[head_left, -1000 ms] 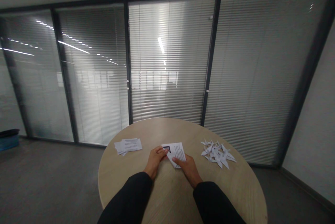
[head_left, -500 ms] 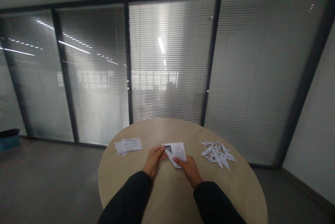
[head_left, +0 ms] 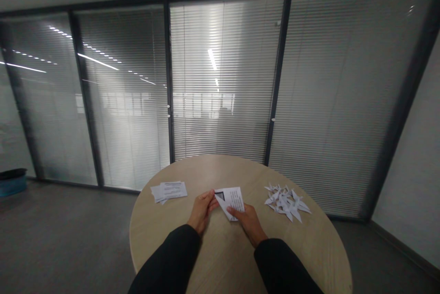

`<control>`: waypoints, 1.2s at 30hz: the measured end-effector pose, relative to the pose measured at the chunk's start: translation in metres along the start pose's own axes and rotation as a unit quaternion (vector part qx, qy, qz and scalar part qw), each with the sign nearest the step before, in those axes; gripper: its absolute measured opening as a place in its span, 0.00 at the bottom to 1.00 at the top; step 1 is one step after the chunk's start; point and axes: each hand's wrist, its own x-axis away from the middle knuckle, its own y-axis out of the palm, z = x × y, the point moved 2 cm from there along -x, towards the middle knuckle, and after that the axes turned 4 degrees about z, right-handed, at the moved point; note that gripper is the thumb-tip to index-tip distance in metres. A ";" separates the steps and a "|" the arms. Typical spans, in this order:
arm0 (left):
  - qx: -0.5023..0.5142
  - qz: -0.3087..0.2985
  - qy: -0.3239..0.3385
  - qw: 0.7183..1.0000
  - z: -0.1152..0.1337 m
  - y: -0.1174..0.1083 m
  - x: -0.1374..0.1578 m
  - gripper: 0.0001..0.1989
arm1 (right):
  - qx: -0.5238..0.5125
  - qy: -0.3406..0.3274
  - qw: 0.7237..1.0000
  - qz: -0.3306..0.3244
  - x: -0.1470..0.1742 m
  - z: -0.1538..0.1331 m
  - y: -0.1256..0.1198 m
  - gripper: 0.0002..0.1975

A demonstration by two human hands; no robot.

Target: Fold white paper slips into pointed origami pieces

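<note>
Between my hands is a sheet of printed paper [head_left: 234,197], with one corner folded over diagonally so that its blank side shows. It carries small text and a dark-framed box. My left hand [head_left: 202,211] pinches the paper's upper left edge between thumb and fingers. On the lower right, my right hand [head_left: 248,220] grips it with the thumb on top, its other fingers hidden beneath. To the right lies a heap of folded white paper cranes [head_left: 287,201]. A small stack of printed paper sheets [head_left: 172,190] rests on the left.
The round wooden table [head_left: 220,262] stands in front of a glass partition [head_left: 223,78] with blinds. A blue bin [head_left: 13,184] with a dark rim is on the floor at far left. A white wall [head_left: 409,184] rises at right.
Almost nothing differs. My left fingers have shifted very slightly at the paper's upper left corner; the right hand keeps its grip.
</note>
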 end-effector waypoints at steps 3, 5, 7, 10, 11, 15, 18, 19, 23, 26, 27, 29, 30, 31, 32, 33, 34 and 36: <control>0.008 0.011 0.002 1.000 0.000 0.001 0.001 0.20 | -0.002 -0.004 1.000 -0.004 0.001 -0.002 0.001 0.22; 0.009 0.020 0.005 1.000 0.000 0.002 0.002 0.20 | 0.003 -0.006 1.000 -0.004 0.001 -0.003 0.001 0.22; 0.006 0.025 0.008 1.000 0.001 0.003 0.002 0.20 | 0.013 -0.011 1.000 -0.003 0.001 -0.004 0.001 0.22; 0.000 0.034 0.012 0.999 0.001 0.005 0.003 0.20 | 0.031 -0.024 0.999 -0.007 0.001 -0.006 0.001 0.21; -0.001 0.038 0.013 0.999 0.001 0.005 0.003 0.20 | 0.035 -0.026 0.999 -0.008 0.002 -0.006 0.001 0.21; 0.000 0.065 0.010 0.998 -0.001 0.005 0.004 0.18 | 0.044 -0.022 0.999 -0.009 0.003 -0.008 0.002 0.21; 0.004 0.070 0.013 0.997 -0.003 0.005 0.003 0.17 | 0.045 -0.025 0.999 -0.010 0.004 -0.010 0.003 0.20; 0.006 0.072 0.014 0.997 -0.004 0.005 0.003 0.17 | 0.043 -0.024 0.999 -0.011 0.004 -0.010 0.003 0.20; 0.028 0.121 0.013 0.992 -0.003 -0.003 -0.002 0.15 | 0.044 -0.018 0.999 -0.010 0.005 -0.011 0.002 0.19; 0.053 0.188 0.007 0.981 -0.001 -0.013 -0.007 0.12 | 0.047 -0.018 0.999 -0.005 0.004 -0.010 0.001 0.20; 0.053 0.199 -0.001 0.979 -0.002 -0.015 -0.008 0.13 | 0.047 -0.020 0.999 -0.003 0.004 -0.009 0.000 0.20; 0.040 0.184 -0.020 0.982 -0.005 -0.015 -0.009 0.17 | 0.049 -0.023 0.999 0.000 0.003 -0.006 0.000 0.21; 0.030 0.155 -0.027 0.987 -0.007 -0.013 -0.008 0.19 | 0.049 -0.025 0.998 0.002 0.002 -0.005 -0.001 0.21; 0.019 0.120 -0.031 0.992 -0.009 -0.010 -0.007 0.20 | 0.048 -0.025 0.999 0.005 0.002 -0.004 -0.001 0.22; 0.008 0.081 -0.032 0.996 -0.011 -0.006 -0.005 0.21 | 0.046 -0.025 0.999 0.007 0.001 -0.003 -0.001 0.23; -0.003 0.046 -0.033 0.998 -0.012 -0.002 -0.003 0.21 | 0.043 -0.024 0.999 0.008 0.001 -0.002 -0.002 0.23; -0.012 0.017 -0.035 0.999 -0.013 0.001 -0.001 0.20 | 0.041 -0.023 0.999 0.007 0.000 -0.002 -0.002 0.23; -0.025 -0.015 -0.037 0.999 -0.014 0.007 0.003 0.19 | 0.038 -0.021 0.999 0.005 0.000 -0.001 -0.002 0.23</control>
